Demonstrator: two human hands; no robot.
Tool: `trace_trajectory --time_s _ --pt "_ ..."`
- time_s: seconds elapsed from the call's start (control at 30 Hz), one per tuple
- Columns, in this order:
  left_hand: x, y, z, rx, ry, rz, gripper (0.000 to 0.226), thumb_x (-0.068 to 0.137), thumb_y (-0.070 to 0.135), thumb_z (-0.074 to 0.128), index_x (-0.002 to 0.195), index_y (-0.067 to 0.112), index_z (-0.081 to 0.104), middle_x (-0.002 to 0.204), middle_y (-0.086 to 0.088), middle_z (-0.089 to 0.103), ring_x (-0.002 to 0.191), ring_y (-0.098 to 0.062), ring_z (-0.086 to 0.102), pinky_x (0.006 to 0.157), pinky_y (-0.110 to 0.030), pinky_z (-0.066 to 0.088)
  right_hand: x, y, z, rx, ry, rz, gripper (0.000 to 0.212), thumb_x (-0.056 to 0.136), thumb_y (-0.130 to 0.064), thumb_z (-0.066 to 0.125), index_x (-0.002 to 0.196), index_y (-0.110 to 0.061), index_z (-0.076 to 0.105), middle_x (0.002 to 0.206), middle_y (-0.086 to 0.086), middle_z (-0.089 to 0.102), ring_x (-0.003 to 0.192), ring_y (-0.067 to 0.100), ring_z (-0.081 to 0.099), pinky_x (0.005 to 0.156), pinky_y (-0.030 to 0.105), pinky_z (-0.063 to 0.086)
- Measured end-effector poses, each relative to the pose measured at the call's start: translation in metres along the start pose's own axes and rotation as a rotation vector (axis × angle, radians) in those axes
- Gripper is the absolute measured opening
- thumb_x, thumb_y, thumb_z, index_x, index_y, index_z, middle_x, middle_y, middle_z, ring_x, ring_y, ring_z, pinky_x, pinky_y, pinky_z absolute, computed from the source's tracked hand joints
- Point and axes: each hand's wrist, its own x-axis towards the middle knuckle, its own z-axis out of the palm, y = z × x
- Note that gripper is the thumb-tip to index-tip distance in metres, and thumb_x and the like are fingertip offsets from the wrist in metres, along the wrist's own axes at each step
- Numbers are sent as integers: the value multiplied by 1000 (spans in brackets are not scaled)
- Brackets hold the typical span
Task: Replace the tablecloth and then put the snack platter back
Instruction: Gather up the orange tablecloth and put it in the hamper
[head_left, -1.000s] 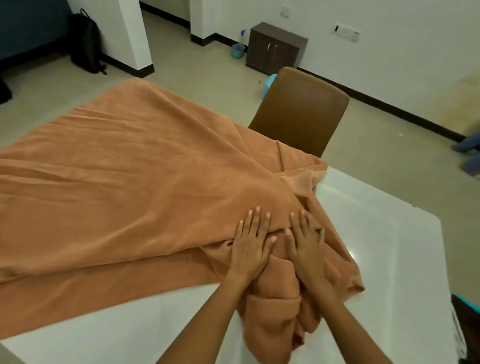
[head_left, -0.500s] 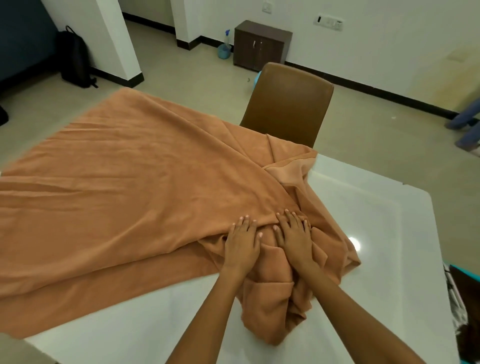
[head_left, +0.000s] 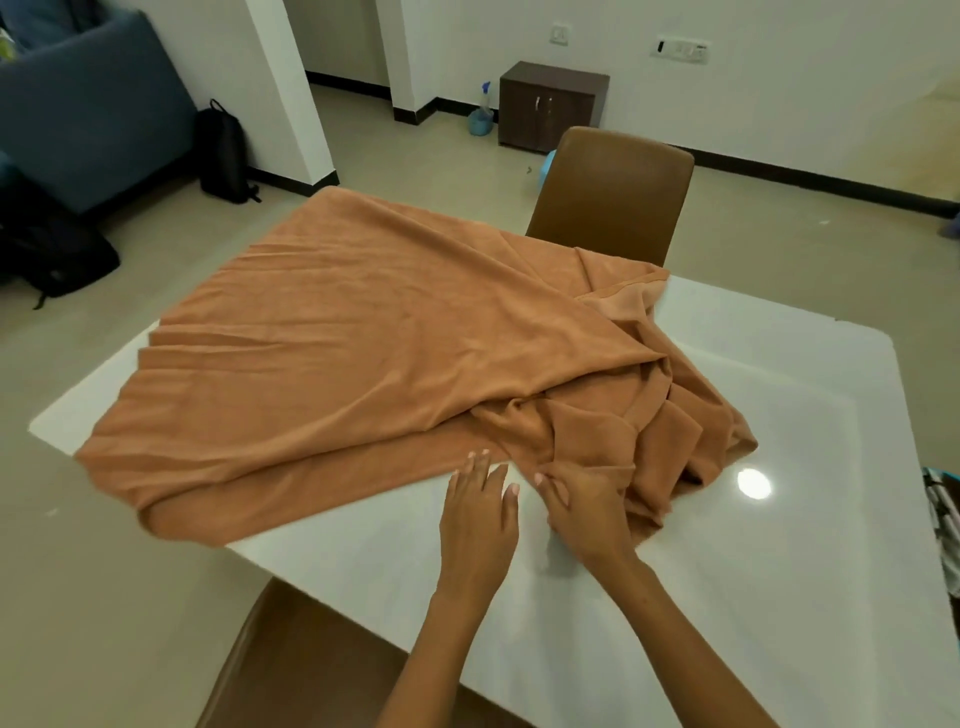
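Note:
An orange tablecloth (head_left: 363, 353) lies spread over the left and middle of the white table (head_left: 779, 519), bunched into folds near the table's centre. My left hand (head_left: 478, 514) lies flat on the bare table with straight fingers, its fingertips at the cloth's near edge. My right hand (head_left: 587, 509) grips a fold of the bunched cloth beside it. No snack platter is in view.
A brown chair (head_left: 613, 192) stands at the table's far side and another chair (head_left: 291, 665) sits below the near edge. A dark cabinet (head_left: 550, 104), a spray bottle (head_left: 483, 111), a black backpack (head_left: 223, 150) and a blue sofa (head_left: 88, 98) stand beyond.
Both hands have drawn back toward me from on top of the bunched cloth. The left hand now rests on bare table and the right has closed on a fold. The camera has pulled back.

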Motion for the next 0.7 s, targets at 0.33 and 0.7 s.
trace_trajectory --time_s 0.33,0.7 --pt "-141 -15 -51 36 44 -79 46 98 32 32 131 9 55 139 -9 50 134 -23 41 110 -28 14 -135 -24 14 -82 -91 -202 17 90 -20 60 101 -13 71 99 1 72 85 16 67 76 19 48" --pt "-336 -36 -108 96 116 -130 39 101 29 37 128 10 57 138 -9 51 135 -22 38 110 -27 15 -297 -105 22 -53 -121 -320 16 92 -23 56 100 -17 69 98 -3 70 88 12 64 77 26 52"
